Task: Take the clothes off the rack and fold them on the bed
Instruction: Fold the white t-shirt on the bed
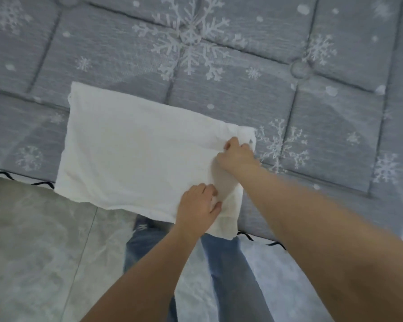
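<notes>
A white garment [130, 154] lies spread as a rough rectangle on the grey bed [312, 112] with the snowflake print, its near edge hanging over the bed's front edge. My left hand [199, 205] grips the garment's near right corner, fingers curled into the cloth. Farther back, my right hand [237, 154] pinches the far right corner, where the fabric bunches into wrinkles. Both hands sit at the garment's right end.
The bed's front edge, trimmed with black stitching [261, 238], runs diagonally across the view. Below it is pale marbled tile floor [37, 240]. My legs in blue jeans [230, 275] stand against the bed. The rack is out of view.
</notes>
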